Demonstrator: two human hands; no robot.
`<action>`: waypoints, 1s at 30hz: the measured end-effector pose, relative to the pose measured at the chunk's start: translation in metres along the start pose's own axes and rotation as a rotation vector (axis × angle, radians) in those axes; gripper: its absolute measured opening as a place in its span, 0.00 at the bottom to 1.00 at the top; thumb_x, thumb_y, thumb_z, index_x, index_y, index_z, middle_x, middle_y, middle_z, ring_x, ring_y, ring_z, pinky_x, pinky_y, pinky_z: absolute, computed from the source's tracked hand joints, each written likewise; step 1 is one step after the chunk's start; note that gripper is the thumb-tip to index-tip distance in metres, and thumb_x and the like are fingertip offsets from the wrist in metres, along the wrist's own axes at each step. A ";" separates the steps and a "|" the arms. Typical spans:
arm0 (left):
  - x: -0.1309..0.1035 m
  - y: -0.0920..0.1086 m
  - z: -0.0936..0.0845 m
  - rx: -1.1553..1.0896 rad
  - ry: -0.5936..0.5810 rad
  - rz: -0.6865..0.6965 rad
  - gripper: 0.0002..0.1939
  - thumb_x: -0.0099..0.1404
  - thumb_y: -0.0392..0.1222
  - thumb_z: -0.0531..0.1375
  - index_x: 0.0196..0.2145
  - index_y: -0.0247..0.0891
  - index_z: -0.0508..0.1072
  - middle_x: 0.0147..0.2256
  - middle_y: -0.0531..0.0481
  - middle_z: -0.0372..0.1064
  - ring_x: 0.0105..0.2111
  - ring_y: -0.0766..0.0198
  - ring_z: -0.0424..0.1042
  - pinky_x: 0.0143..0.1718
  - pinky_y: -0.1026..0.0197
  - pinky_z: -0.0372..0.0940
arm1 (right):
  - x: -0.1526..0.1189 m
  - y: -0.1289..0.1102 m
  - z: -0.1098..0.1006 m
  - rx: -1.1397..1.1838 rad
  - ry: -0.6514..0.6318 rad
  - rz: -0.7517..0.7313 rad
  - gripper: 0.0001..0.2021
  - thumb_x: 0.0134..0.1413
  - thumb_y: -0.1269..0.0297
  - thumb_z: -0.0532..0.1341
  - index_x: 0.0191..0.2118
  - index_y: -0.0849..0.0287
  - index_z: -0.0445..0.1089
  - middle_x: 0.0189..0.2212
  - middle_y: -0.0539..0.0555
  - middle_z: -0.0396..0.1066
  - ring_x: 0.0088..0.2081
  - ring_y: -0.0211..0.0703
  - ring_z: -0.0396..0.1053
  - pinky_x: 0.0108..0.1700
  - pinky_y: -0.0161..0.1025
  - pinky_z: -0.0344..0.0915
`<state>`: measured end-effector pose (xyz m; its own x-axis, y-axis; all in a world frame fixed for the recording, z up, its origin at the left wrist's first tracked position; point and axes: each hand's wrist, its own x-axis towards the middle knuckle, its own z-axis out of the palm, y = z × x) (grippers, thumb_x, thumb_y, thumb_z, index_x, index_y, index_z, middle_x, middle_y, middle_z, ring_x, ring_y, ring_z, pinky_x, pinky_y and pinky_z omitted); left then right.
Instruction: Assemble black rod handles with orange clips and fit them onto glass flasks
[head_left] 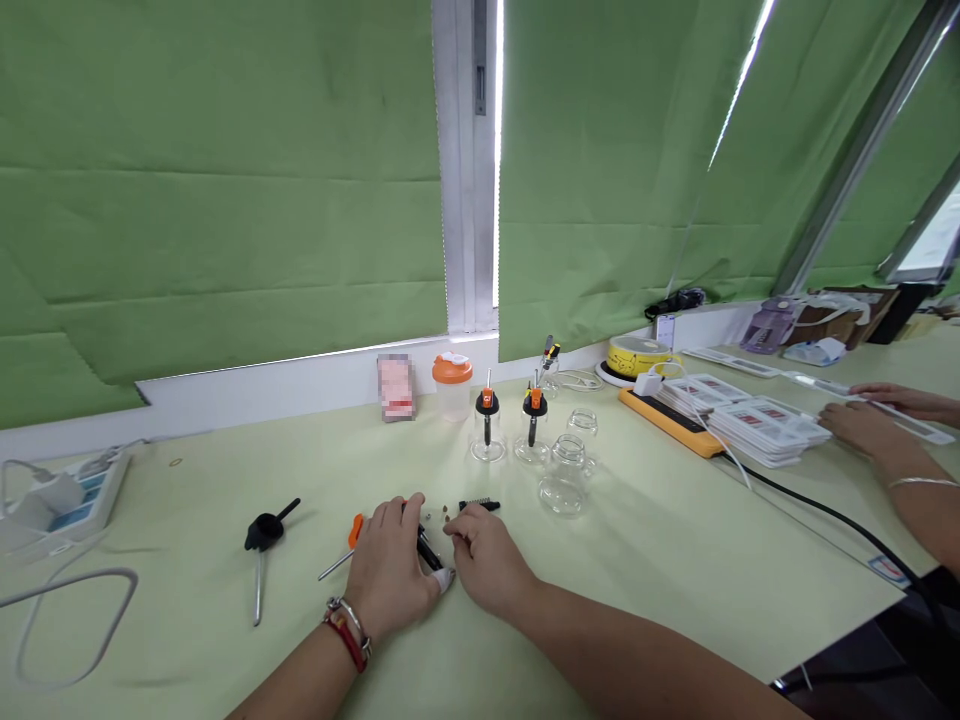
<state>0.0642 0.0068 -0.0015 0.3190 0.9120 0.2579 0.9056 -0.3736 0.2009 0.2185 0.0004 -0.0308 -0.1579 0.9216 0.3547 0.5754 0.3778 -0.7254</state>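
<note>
Low over the pale green table, my left hand (394,570) is closed around a black cylindrical part (429,553); its thumb wears a white covering. Just right of it, my right hand (484,555) has its fingertips pinched at the tabletop, and whatever they hold is too small to make out. Tiny brown bits (445,510) lie beyond those fingertips, beside a black piece with a spring (480,504). An orange piece with a metal rod (355,530) shows left of my left hand. Farther left lies a black cup-shaped part with a metal tube (265,532).
Two glass jars with black-and-orange tops (487,430) (532,430) stand ahead, near empty glass mugs (562,485). Behind are an orange-lidded cup (452,385) and a pink packet (396,388). Power strips (671,422) (82,500) flank the area. Another person's hands (862,425) are at right.
</note>
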 end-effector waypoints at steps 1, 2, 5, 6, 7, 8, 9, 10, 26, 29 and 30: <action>-0.001 0.000 -0.001 0.007 0.011 0.009 0.37 0.48 0.48 0.61 0.55 0.35 0.59 0.49 0.40 0.62 0.50 0.49 0.61 0.52 0.52 0.54 | -0.001 0.001 -0.001 -0.017 -0.016 -0.003 0.16 0.50 0.80 0.53 0.38 0.62 0.75 0.35 0.56 0.68 0.36 0.40 0.68 0.40 0.34 0.64; -0.001 0.000 -0.002 0.019 0.021 0.017 0.37 0.47 0.48 0.62 0.55 0.35 0.59 0.49 0.40 0.62 0.50 0.48 0.61 0.51 0.52 0.54 | -0.003 0.001 -0.003 -0.040 -0.041 -0.016 0.16 0.49 0.80 0.53 0.38 0.60 0.75 0.35 0.55 0.68 0.35 0.39 0.68 0.39 0.34 0.64; -0.005 -0.001 -0.009 0.053 0.030 0.037 0.35 0.46 0.47 0.62 0.53 0.37 0.62 0.49 0.40 0.61 0.50 0.47 0.60 0.50 0.50 0.54 | -0.008 -0.001 -0.006 -0.145 -0.150 -0.096 0.17 0.47 0.78 0.54 0.36 0.55 0.77 0.34 0.53 0.67 0.33 0.38 0.68 0.34 0.33 0.61; -0.006 -0.001 -0.013 0.057 0.023 0.042 0.34 0.45 0.46 0.62 0.51 0.39 0.63 0.49 0.40 0.61 0.50 0.46 0.59 0.50 0.50 0.54 | -0.010 -0.002 -0.006 -0.190 -0.185 -0.122 0.17 0.47 0.78 0.54 0.35 0.54 0.77 0.34 0.52 0.67 0.32 0.38 0.67 0.32 0.33 0.60; -0.008 -0.001 -0.016 0.057 0.012 0.046 0.33 0.44 0.46 0.62 0.50 0.40 0.64 0.48 0.41 0.61 0.50 0.46 0.59 0.49 0.50 0.54 | -0.010 -0.003 -0.007 -0.237 -0.213 -0.144 0.17 0.46 0.77 0.54 0.34 0.53 0.77 0.34 0.51 0.67 0.31 0.38 0.66 0.31 0.33 0.59; -0.009 -0.001 -0.020 0.056 0.002 0.051 0.32 0.43 0.46 0.63 0.48 0.41 0.65 0.48 0.41 0.60 0.49 0.46 0.59 0.49 0.50 0.54 | -0.011 -0.005 -0.007 -0.283 -0.234 -0.160 0.17 0.45 0.77 0.55 0.34 0.52 0.77 0.33 0.51 0.67 0.30 0.38 0.66 0.30 0.33 0.57; -0.011 -0.002 -0.023 0.057 -0.005 0.056 0.31 0.42 0.46 0.63 0.46 0.42 0.66 0.48 0.42 0.60 0.49 0.45 0.59 0.49 0.50 0.55 | -0.011 -0.007 -0.007 -0.330 -0.248 -0.168 0.17 0.44 0.77 0.55 0.34 0.52 0.77 0.33 0.51 0.67 0.30 0.38 0.65 0.29 0.33 0.56; -0.012 -0.002 -0.025 0.060 -0.006 0.061 0.29 0.41 0.46 0.63 0.45 0.42 0.67 0.48 0.42 0.60 0.49 0.45 0.59 0.49 0.49 0.55 | -0.010 -0.008 -0.007 -0.375 -0.255 -0.169 0.17 0.44 0.77 0.55 0.36 0.52 0.76 0.33 0.51 0.67 0.29 0.38 0.65 0.28 0.34 0.55; -0.018 0.003 -0.020 0.112 0.048 0.088 0.19 0.42 0.47 0.63 0.34 0.40 0.69 0.51 0.39 0.57 0.52 0.42 0.57 0.53 0.47 0.52 | -0.005 -0.018 -0.006 -0.055 -0.312 -0.013 0.15 0.57 0.63 0.52 0.22 0.60 0.66 0.17 0.47 0.59 0.21 0.34 0.54 0.24 0.32 0.48; -0.019 0.007 -0.016 0.123 0.046 0.075 0.20 0.41 0.45 0.64 0.34 0.40 0.69 0.51 0.38 0.56 0.53 0.42 0.55 0.54 0.46 0.50 | -0.007 -0.015 -0.004 0.095 -0.372 0.111 0.13 0.47 0.64 0.59 0.17 0.60 0.59 0.15 0.44 0.51 0.19 0.31 0.47 0.21 0.32 0.43; -0.019 0.007 -0.015 0.119 0.043 0.068 0.21 0.40 0.46 0.64 0.35 0.40 0.69 0.51 0.37 0.57 0.53 0.42 0.55 0.54 0.46 0.50 | -0.007 -0.014 -0.004 0.115 -0.372 0.139 0.13 0.46 0.65 0.59 0.16 0.60 0.58 0.15 0.44 0.49 0.19 0.31 0.46 0.21 0.32 0.42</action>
<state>0.0605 -0.0162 0.0094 0.3707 0.8761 0.3081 0.9099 -0.4091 0.0685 0.2148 -0.0115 -0.0209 -0.3766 0.9260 0.0264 0.5219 0.2356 -0.8198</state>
